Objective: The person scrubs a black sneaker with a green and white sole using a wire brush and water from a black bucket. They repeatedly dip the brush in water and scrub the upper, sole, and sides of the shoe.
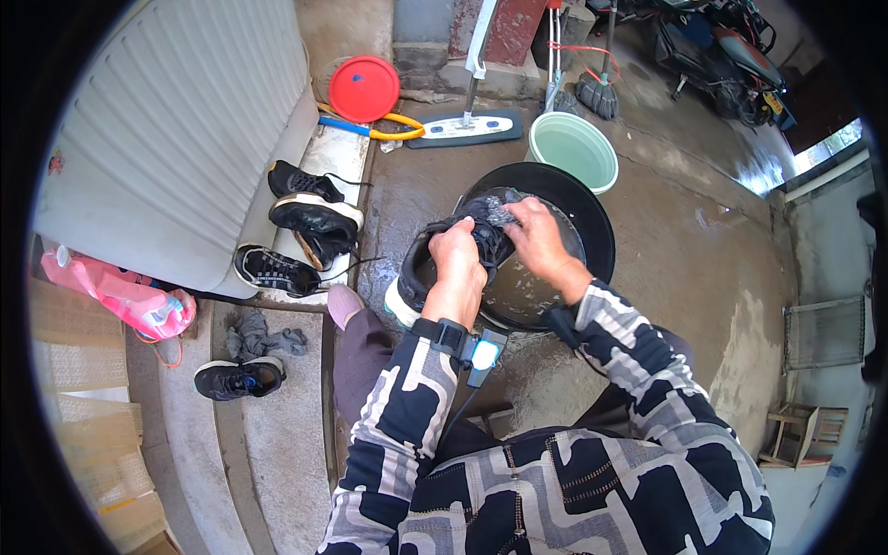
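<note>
A black sneaker [419, 272] with a white sole is tilted over a round black basin [601, 232]. My left hand [454, 263] grips it near the ankle opening, thumb pointing towards the laces. In my right hand [544, 239] is a greyish scrubbing pad [497, 211], perhaps wire mesh, pressed against the toe end of the upper. My fingers partly cover the pad. Murky brownish water [517, 288] with bits of foam lies in the basin below the shoe.
A pale green bucket [574, 149] of water stands behind the basin. Several black shoes [316, 225] lie on the ledge at left; another shoe [239, 379] and grey rags [260, 336] rest on the step. A flat mop [465, 128] is farther back. The concrete floor [687, 277] is wet.
</note>
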The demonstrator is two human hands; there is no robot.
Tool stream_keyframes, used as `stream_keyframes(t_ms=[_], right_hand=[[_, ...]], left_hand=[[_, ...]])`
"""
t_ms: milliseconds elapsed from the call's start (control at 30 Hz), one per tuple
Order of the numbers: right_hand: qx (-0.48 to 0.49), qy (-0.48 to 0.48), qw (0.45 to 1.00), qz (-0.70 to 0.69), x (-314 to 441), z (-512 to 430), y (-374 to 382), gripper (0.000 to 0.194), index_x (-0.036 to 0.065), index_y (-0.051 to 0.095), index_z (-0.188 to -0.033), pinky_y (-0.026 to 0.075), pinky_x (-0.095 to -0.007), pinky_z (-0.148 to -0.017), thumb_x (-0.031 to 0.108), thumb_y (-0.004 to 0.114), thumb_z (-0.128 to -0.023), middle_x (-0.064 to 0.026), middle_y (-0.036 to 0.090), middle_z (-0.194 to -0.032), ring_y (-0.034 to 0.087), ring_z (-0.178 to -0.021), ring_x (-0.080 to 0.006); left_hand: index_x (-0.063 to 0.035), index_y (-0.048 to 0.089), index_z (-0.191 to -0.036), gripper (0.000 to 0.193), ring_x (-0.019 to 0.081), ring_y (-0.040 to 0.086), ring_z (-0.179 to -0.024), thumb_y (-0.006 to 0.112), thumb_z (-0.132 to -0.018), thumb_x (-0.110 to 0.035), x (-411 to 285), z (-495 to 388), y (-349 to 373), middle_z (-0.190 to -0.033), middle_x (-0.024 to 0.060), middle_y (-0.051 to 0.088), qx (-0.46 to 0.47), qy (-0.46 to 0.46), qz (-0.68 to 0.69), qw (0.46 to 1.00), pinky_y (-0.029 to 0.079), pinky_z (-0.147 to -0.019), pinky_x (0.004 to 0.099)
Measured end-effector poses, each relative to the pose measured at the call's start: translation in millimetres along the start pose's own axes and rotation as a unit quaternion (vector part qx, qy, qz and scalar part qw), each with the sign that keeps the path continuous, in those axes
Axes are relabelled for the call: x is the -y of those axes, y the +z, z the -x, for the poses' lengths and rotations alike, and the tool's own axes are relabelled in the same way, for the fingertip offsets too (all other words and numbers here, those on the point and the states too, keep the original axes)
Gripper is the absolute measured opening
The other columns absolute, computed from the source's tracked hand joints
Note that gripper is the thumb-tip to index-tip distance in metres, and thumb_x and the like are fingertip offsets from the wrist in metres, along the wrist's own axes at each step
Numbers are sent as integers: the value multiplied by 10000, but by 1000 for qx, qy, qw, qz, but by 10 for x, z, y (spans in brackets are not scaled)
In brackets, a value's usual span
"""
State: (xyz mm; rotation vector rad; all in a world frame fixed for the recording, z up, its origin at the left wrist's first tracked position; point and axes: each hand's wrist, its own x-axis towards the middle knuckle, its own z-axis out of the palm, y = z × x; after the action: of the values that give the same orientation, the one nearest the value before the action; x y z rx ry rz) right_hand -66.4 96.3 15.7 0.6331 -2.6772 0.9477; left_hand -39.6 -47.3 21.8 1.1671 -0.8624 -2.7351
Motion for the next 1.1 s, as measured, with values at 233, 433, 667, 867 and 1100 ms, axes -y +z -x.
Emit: stream_keyframes(t_ms=[233, 433, 667, 867, 1100], right_hand=[[-46, 66, 996, 37, -283, -295, -61, 200, 23, 681, -975, 476, -457, -812, 79, 695, -783, -197, 573, -926, 571, -903, -392], [53, -20, 997, 44, -77, 128, -18, 227, 16, 669, -1007, 473, -438, -806, 61, 676, -785, -169, 575, -901, 572, -891, -371], [-27, 53, 997, 47, -132, -358, -111, 194, 20, 684, -964, 486, -428, -771, 104, 686, -789, -196, 610, -900, 600, -862, -373], [19, 88, 993, -81, -58, -124, 11, 254, 17, 706, -1003, 502, -433, -826, 134, 727, -779, -214, 632, -930, 626, -915, -387], [2, 103, 991, 86, -168, -353, 3, 187, 55, 696, -933, 498, -468, -787, 179, 704, -792, -198, 599, -909, 608, -900, -391]], left_hand=[[213, 453, -1229, 502, 317, 594, -1090, 661, -843, -30, -38, 46, 3, -1247, 274, 557, -25, 19, -30, 999, 448, -982, 372], [201, 483, -1201, 457, 301, 603, -1065, 663, -846, -24, -24, 106, 70, -1217, 252, 579, -20, 15, -37, 999, 458, -966, 375], [187, 512, -1184, 417, 296, 607, -1049, 658, -847, -11, -1, 107, 53, -1193, 230, 595, -12, 23, -30, 999, 463, -947, 364], [180, 560, -1089, 316, 279, 615, -978, 645, -855, -14, -9, 58, 46, -1124, 219, 617, -5, 7, -22, 1000, 478, -904, 374], [188, 548, -1124, 383, 277, 610, -991, 678, -844, -38, -13, 83, 37, -1151, 224, 609, -17, 46, -73, 996, 467, -920, 365]])
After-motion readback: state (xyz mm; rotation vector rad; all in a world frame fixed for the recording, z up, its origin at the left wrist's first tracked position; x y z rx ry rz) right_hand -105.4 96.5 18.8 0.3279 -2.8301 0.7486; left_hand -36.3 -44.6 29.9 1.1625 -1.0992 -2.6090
